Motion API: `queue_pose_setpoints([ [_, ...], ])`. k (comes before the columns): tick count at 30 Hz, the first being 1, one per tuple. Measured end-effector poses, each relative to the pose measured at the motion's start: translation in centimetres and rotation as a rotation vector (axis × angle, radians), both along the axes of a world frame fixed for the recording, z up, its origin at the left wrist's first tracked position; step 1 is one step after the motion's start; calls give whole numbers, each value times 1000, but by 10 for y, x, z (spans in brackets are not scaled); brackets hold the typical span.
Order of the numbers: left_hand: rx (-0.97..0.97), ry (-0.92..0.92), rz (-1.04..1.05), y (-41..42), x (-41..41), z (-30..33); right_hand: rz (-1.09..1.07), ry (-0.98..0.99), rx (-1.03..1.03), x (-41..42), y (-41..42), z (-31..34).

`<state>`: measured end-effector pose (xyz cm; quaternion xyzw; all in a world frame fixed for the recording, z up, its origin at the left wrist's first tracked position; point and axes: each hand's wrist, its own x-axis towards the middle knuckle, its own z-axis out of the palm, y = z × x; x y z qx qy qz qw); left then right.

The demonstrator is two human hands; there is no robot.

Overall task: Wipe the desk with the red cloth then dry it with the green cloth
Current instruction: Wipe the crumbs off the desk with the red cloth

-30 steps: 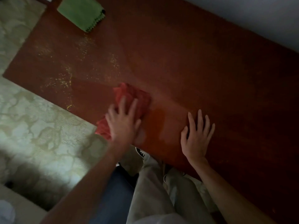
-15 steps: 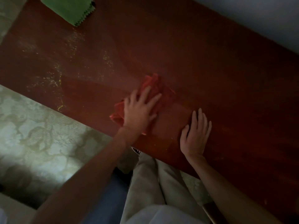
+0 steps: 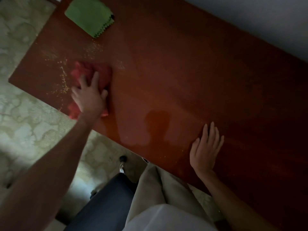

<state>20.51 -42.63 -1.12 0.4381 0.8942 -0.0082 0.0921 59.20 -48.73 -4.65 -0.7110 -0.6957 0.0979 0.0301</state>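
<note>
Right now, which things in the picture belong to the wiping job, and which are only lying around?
Belong to the job:
- red cloth, pressed flat under the left hand
- green cloth, folded at the far corner, untouched
- desk, with yellowish specks near the red cloth

Only around:
- right hand, resting flat on the desk
- chair caster on the floor

Red cloth [image 3: 93,72] bunched on desk [image 3: 183,72]; green cloth [image 3: 88,14] folded, far corner.
</note>
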Motion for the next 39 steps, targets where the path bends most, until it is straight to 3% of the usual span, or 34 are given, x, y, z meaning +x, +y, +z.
queue_pose_setpoints([
  [4,-37,-48,-374,-13,122,11,-16,69,-1,2,0,0],
  [7,-94,-219,-562,-37,218,10,-19,86,-7,5,-2,1],
  [11,-189,-334,-712,-69,264,10,-40,117,-15,6,-1,4],
  [18,-96,-207,-564,-81,147,-2,-56,138,-20,4,1,4],
  [26,-14,-65,-224,-69,-86,-7,-93,97,4,-4,4,6],
  [30,91,-60,25,-39,-159,-11,-189,64,68,-19,9,2],
  [34,90,-68,155,-13,-155,-7,-225,62,75,-59,29,4],
  [39,29,-75,-158,-19,-53,-6,-105,105,30,-143,63,4],
])
